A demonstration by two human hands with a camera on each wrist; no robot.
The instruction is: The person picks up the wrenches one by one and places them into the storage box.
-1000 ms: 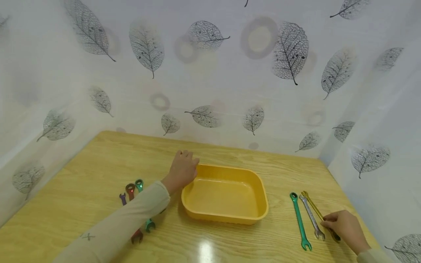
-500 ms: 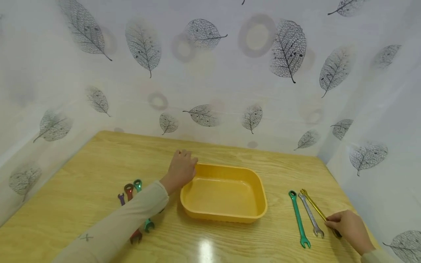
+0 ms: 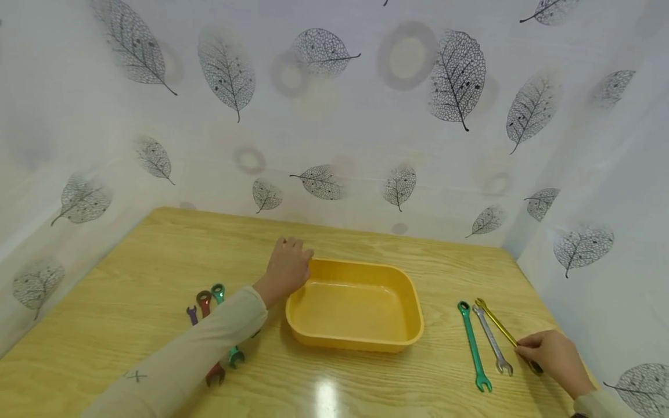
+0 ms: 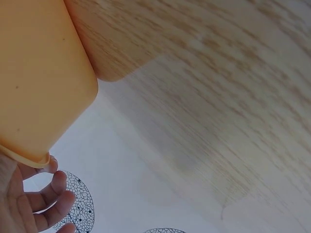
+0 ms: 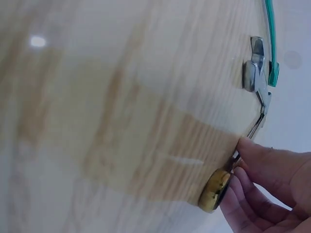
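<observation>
At the far left corner of a yellow plastic tray point(image 3: 355, 346), my left hand point(image 3: 286, 270) pinches the rim; the left wrist view shows the thumb and a finger at the tray's edge point(image 4: 29, 159), other fingers loosely bent. On the right of the table, my right hand point(image 3: 556, 357) pinches a gold wrench point(image 3: 499, 325) along its shaft near the close end. In the right wrist view the wrench's ring end point(image 5: 214, 191) juts out below the fingers. Left of it lie a silver wrench point(image 3: 491, 338) and a green wrench point(image 3: 473, 342).
Left of the tray lie a purple wrench point(image 3: 192, 315), a red wrench point(image 3: 204, 302) and a teal wrench point(image 3: 218, 292), partly hidden under my left sleeve point(image 3: 193, 360). A leaf-printed white curtain point(image 3: 334, 128) stands behind and beside the wooden table point(image 3: 272, 383).
The head view has shifted slightly. Both hands keep nearly the same places, the left on the tray rim and the right on the gold wrench.
</observation>
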